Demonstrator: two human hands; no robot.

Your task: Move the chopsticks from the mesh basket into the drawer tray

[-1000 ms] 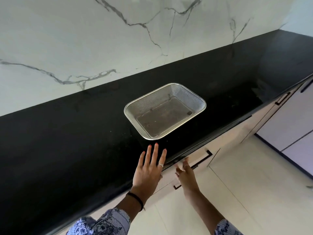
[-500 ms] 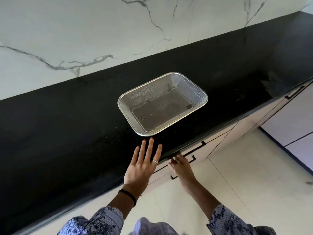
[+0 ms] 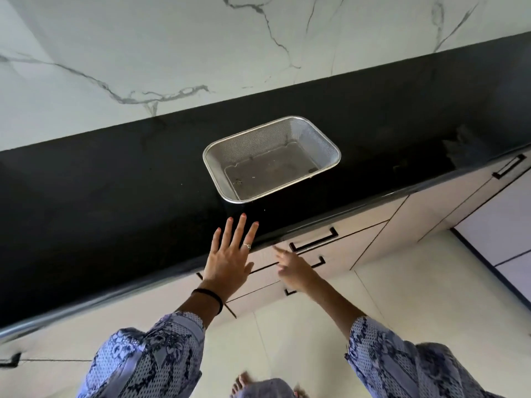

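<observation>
Mesh basket [image 3: 271, 159] on counter [image 3: 115, 196], no chopsticks visible. Left hand [image 3: 230, 254] flat, fingers released, bracing counter edge. Right hand [image 3: 296, 271] loose, empty, nearing drawer handle [image 3: 314, 239].

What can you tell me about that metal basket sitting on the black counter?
The mesh basket is a shallow rectangular tray of fine silvery wire mesh with rounded corners and a solid shiny rim. It sits upright, turned at an angle, on the black countertop near its front edge. No chopsticks show inside, only a few small specks. Neither hand touches it.
</observation>
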